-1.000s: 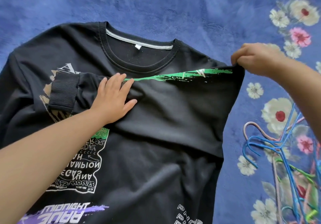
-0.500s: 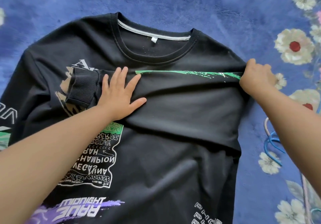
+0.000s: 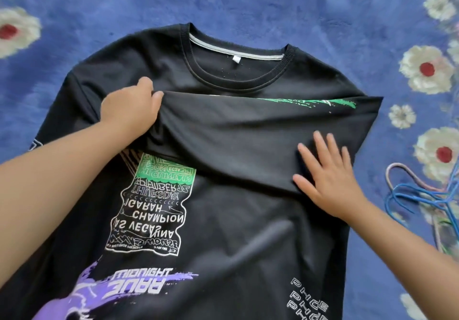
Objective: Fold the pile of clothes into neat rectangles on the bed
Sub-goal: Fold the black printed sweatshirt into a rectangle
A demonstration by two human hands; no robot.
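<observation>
Sweatshirt: the black printed sweatshirt [image 3: 248, 220] is lying face up on the blue floral bedspread [image 3: 248, 1], collar pointing away from me.
Sleeve: I am folding the right sleeve [image 3: 248, 130] across the chest, just below the collar [image 3: 238, 71].
Left hand: my left hand [image 3: 129, 111] is gripping the sleeve's cuff end, fingers [image 3: 156, 101] curled tight around the cloth.
Right hand: my right hand [image 3: 327, 173] is pressing flat near the fold, fingers spread apart.
Doing it well: I am judging that the sleeve should be pulled taut and level while the flat palm is anchoring the crease.
Risk: slack is bunching near the cuff.
Surroundings: wire hangers [image 3: 422, 195] are lying on the bedspread beside the sweatshirt's right edge.
</observation>
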